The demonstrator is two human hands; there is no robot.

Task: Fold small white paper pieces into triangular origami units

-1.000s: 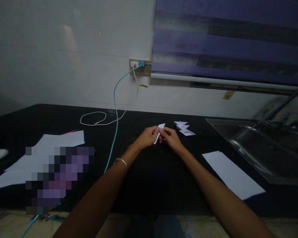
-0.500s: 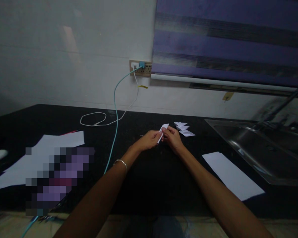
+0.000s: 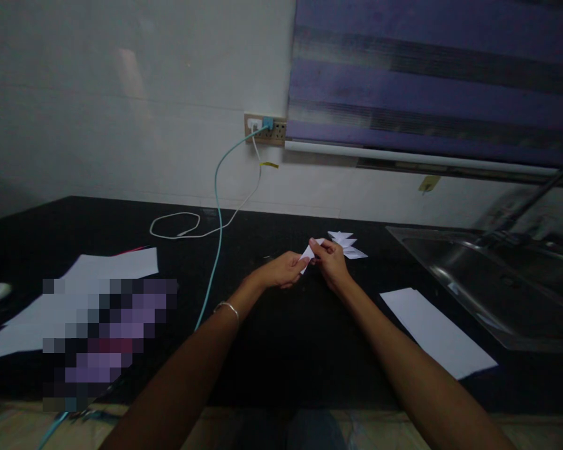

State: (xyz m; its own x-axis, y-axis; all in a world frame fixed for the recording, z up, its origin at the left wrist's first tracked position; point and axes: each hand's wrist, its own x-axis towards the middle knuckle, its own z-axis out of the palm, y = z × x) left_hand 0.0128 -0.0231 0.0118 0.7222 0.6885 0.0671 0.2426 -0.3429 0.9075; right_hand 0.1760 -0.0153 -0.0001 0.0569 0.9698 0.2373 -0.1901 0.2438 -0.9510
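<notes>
A small piece of folded white paper [image 3: 308, 254] is held between my two hands above the black counter. My left hand [image 3: 284, 270] pinches its lower left end, thumb on top. At the upper right end, my right hand [image 3: 329, 257] grips the paper between thumb and fingers. Parts of the paper are hidden under the fingers. Just behind my right hand lie several folded white paper pieces [image 3: 354, 253] with pointed ends, overlapping one another.
White paper sheets [image 3: 438, 331] lie right of my right forearm, before the steel sink [image 3: 492, 290]. More white sheets [image 3: 117, 265] and a blurred-out purple item [image 3: 136, 319] are at left. A teal cable [image 3: 216, 250] and a white cable [image 3: 176, 236] run from the wall socket [image 3: 279, 131].
My right hand's thumb has shifted up toward the paper's far end. The paper is turned slightly, and my left hand has dropped a little lower.
</notes>
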